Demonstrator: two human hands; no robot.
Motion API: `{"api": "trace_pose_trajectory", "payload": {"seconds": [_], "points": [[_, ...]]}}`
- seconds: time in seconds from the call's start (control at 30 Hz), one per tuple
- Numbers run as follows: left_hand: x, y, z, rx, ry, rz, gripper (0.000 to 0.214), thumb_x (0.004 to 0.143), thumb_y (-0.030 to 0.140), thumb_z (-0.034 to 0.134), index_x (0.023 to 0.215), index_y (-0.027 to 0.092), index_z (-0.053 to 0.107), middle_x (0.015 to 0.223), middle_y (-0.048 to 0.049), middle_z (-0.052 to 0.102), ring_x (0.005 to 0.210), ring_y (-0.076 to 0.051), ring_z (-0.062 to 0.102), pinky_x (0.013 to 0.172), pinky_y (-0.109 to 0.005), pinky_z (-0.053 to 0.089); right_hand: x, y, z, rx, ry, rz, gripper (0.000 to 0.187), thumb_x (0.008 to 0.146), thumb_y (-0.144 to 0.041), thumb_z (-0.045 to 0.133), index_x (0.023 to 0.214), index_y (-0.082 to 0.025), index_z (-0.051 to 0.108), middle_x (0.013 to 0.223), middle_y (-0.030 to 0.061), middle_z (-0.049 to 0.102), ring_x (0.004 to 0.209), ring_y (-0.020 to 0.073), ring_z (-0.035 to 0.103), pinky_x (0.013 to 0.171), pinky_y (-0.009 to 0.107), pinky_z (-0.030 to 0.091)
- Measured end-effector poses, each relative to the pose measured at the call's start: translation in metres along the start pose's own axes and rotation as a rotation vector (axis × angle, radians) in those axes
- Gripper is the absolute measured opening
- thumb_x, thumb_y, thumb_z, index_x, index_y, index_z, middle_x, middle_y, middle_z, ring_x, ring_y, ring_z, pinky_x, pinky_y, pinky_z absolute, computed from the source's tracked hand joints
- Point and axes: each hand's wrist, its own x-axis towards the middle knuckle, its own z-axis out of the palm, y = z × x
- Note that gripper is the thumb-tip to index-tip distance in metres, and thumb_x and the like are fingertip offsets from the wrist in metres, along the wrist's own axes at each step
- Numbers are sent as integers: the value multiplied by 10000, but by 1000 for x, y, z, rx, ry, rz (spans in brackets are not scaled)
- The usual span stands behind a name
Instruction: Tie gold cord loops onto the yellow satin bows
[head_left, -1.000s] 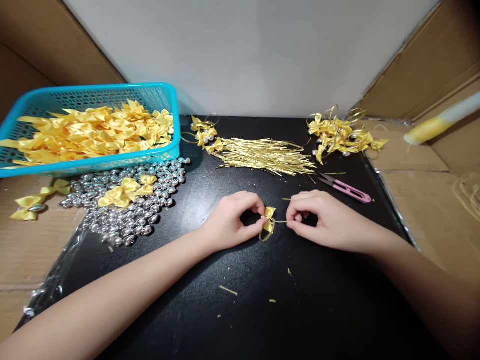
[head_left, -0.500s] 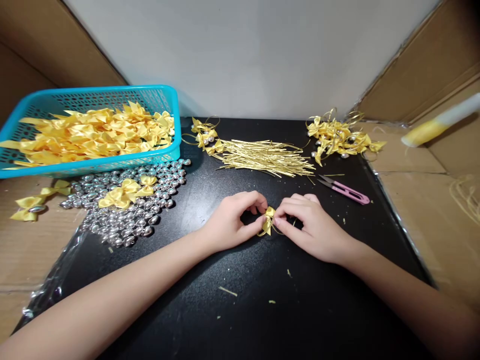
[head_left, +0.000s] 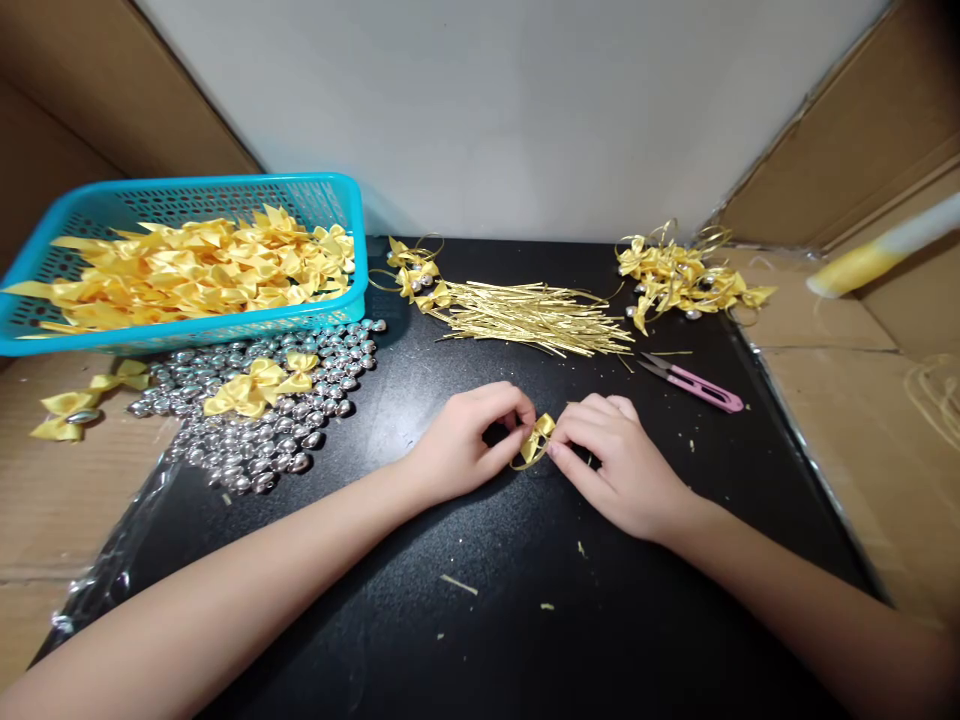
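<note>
Between my hands, just above the black table, is a yellow ribbon bow [head_left: 538, 436] with a thin gold cord looped below it. My left hand [head_left: 480, 438] pinches the bow's left side between thumb and fingers. From the right, my right hand [head_left: 619, 460] has thumb and forefinger pressed together at the bow's edge, on the gold cord [head_left: 531, 463]. Part of the cord is hidden by the fingers. Beyond the hands lies a bundle of gold cords [head_left: 536, 318]. Pink thread snips [head_left: 694, 385] rest to the right of it.
A turquoise basket [head_left: 358, 240] of yellow bows stands at the back left. Silver beads [head_left: 259, 440] spread before it, with a few bows [head_left: 251, 388] on top. Finished-looking bows with cord loops [head_left: 675, 280] are piled at the back right. Cardboard [head_left: 832, 420] borders the table.
The bow has tilted to the right between my fingers, and its cord loop has shifted. My right fingertips have slid slightly along it. The whole view has moved a little.
</note>
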Motion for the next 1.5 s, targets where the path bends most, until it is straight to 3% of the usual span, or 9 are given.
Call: {"api": "trace_pose_trajectory", "payload": {"seconds": [0.3, 0.77, 1.5], "points": [[0, -2, 0, -4, 0, 27, 181, 831, 33, 507, 878, 159, 628, 865, -53, 657, 774, -146, 608, 709, -281, 499, -2, 4, 1, 16, 38, -65, 202, 939, -225, 475, 762, -190, 568, 849, 22, 629, 854, 174, 497, 832, 372, 305], [0, -1, -1, -26, 6, -13, 138, 835, 53, 540, 856, 147, 639, 832, -48, 671, 717, -131, 597, 676, -258, 494, 0, 4, 5, -108, 205, 17, 306, 813, -171, 524, 531, -166, 407, 677, 0, 573, 763, 164, 483, 791, 386, 280], [2, -1, -4, -54, 14, -79, 92, 846, 95, 576, 831, 125, 662, 776, -39, 674, 672, -115, 590, 652, -231, 483, 0, 13, 6, -129, 291, 55, 305, 729, -128, 557, 482, -148, 379, 621, -30, 553, 709, 137, 461, 767, 368, 259]]}}
